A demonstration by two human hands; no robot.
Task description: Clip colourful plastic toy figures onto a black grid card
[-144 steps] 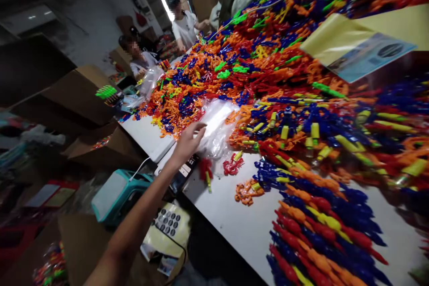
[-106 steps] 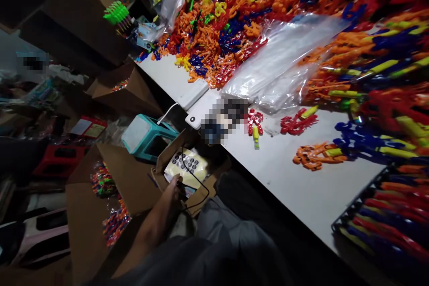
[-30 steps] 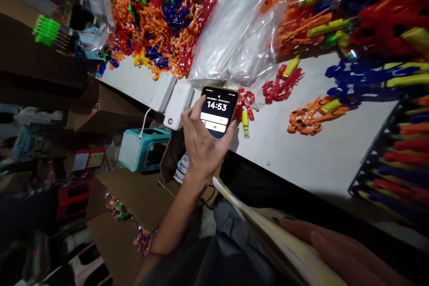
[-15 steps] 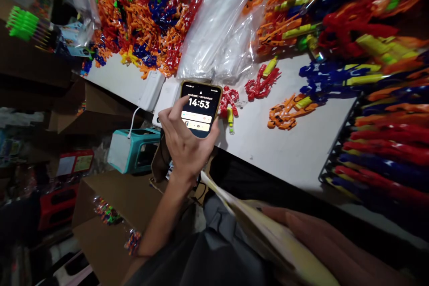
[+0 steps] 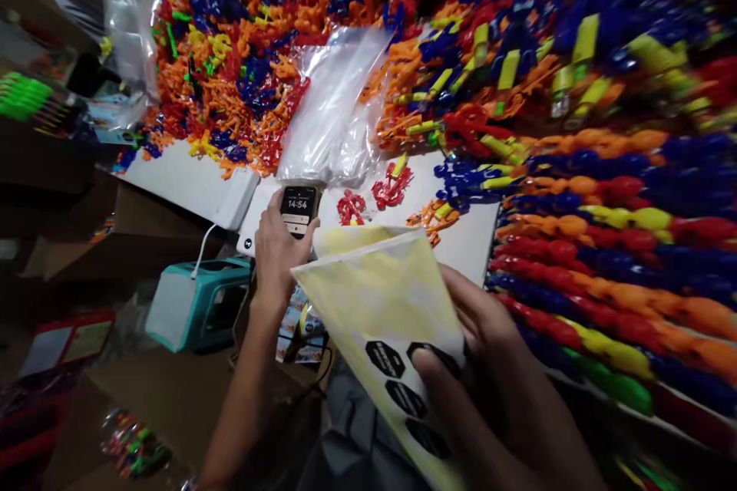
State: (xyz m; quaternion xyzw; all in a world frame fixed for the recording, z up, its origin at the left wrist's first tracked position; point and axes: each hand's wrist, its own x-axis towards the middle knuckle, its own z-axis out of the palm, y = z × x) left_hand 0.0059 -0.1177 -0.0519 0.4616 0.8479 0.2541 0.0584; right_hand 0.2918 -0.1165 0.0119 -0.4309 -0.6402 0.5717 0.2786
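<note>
My left hand (image 5: 275, 253) grips a smartphone (image 5: 299, 212) by its sides, with the thumb on its right edge. The lit screen reads 14:54, and the phone is at the white table's (image 5: 472, 238) near edge. Closer to me, my right hand (image 5: 500, 360) pinches a folded yellow and white sticker sheet (image 5: 368, 288), its thumb on top. Several black octagonal labels (image 5: 385, 359) are printed on the sheet. Just beyond the sheet lie a red plastic toy figure (image 5: 351, 207), another red toy with a yellow tube (image 5: 392, 188), and an orange toy (image 5: 431, 220).
Clear plastic bags (image 5: 334, 107) lie between a heap of colourful toys (image 5: 230, 77) and more toys with yellow tubes (image 5: 507, 73). Toys in rows (image 5: 604, 261) fill the right side. A white power bank (image 5: 237, 199), a teal stool (image 5: 201, 307) and an open cardboard box (image 5: 190, 399) are left.
My right hand has brought the sticker sheet up into the middle of view. The phone's clock went from 14:53 to 14:54. My left hand stays at the phone, and the view has shifted.
</note>
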